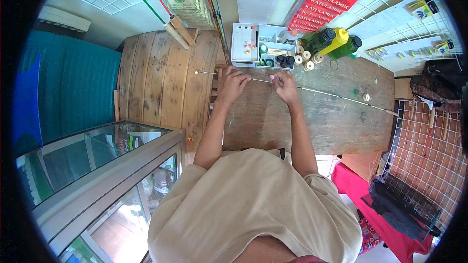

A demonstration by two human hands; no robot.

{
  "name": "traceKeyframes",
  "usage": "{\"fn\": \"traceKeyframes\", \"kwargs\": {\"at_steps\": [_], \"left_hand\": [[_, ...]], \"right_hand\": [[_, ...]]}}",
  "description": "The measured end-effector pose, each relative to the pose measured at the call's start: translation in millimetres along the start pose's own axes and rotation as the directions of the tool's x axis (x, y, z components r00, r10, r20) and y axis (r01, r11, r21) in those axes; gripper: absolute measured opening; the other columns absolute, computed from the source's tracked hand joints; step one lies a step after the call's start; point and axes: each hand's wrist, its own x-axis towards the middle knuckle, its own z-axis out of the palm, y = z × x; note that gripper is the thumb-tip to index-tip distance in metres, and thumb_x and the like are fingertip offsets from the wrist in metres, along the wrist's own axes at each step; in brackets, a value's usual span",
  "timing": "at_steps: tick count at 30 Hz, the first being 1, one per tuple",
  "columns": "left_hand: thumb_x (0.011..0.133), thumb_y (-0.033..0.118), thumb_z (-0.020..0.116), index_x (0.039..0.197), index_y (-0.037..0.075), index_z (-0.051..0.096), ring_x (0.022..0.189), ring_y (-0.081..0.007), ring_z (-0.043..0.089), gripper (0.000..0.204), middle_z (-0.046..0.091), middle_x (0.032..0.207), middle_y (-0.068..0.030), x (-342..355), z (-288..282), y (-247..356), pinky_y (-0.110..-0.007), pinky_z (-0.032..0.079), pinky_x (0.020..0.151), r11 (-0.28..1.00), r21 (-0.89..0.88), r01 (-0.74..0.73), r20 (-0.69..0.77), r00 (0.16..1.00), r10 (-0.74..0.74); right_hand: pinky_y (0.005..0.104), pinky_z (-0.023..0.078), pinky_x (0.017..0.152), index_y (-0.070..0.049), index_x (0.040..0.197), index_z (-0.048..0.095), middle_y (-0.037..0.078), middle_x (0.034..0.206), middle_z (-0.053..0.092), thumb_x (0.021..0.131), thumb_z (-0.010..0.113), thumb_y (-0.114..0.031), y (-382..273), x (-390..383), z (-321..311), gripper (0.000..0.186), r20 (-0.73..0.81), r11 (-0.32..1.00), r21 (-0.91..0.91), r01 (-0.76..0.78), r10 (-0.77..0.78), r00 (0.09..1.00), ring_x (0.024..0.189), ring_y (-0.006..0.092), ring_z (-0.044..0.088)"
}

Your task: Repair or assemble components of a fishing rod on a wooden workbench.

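A thin, pale fishing rod (336, 96) lies slantwise over the brown wooden table, its thick end at the right edge. Its slim part runs up to my hands, and a small light-coloured bead (197, 72) sits at the far left end. My left hand (233, 85) is closed, finger and thumb pinching the slim section. A short way to the right, my right hand (284, 87) pinches the same rod with bent fingers. Between the two hands a short stretch of rod shows. Whether thread or another small part is in my fingertips is too small to tell.
Beyond my hands stands a white organizer box (243, 64) with small jars. Thread spools (308, 66), a yellow bottle (336, 41) and dark green bottles (349, 47) are beside it. One spool (366, 97) sits at right. A glass cabinet (105, 165) is near left; upright rods (175, 31) lean behind.
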Motion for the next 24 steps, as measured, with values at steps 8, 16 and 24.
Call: {"fn": "traceKeyframes", "kwargs": {"at_steps": [8, 16, 24], "left_hand": [[0.081, 0.030, 0.068, 0.091, 0.017, 0.074, 0.104, -0.0195, 0.054, 0.017, 0.069, 0.094, 0.0035, 0.2, -2.0, -0.4, -0.043, 0.036, 0.092, 0.999, -0.032, 0.004, 0.005, 1.000, -0.004], [0.076, 0.031, 0.073, 0.110, 0.015, 0.067, 0.111, -0.0244, 0.052, 0.038, 0.067, 0.104, -0.0021, -8.7, -36.7, -19.7, -0.041, 0.036, 0.094, 0.997, -0.057, 0.057, -0.128, 0.990, -0.064], [0.075, 0.027, 0.074, 0.104, 0.014, 0.070, 0.110, -0.0252, 0.050, 0.031, 0.066, 0.103, -0.0014, -15.5, -47.6, -47.8, -0.041, 0.037, 0.093, 0.996, 0.049, 0.070, -0.217, 0.974, -0.058]], "right_hand": [[0.0432, 0.042, 0.075, -0.008, 0.082, 0.067, 0.009, 0.076, 0.060, 0.083, 0.064, -0.022, -14.7, 2.5, 18.8, 0.013, -0.030, 0.998, -0.063, -0.013, 0.012, 0.999, 0.081, 0.0301, 0.056], [0.0429, 0.042, 0.078, -0.008, 0.083, 0.067, 0.010, 0.077, 0.058, 0.083, 0.065, -0.023, -12.0, 3.5, 23.2, 0.015, -0.023, 1.000, -0.021, -0.007, 0.007, 1.000, 0.082, 0.0302, 0.055], [0.0432, 0.041, 0.082, -0.007, 0.084, 0.068, 0.013, 0.089, 0.055, 0.081, 0.067, -0.019, -17.6, 1.0, 23.7, 0.012, -0.084, 1.000, -0.010, 0.012, -0.013, 0.996, 0.088, 0.0322, 0.051]]}}
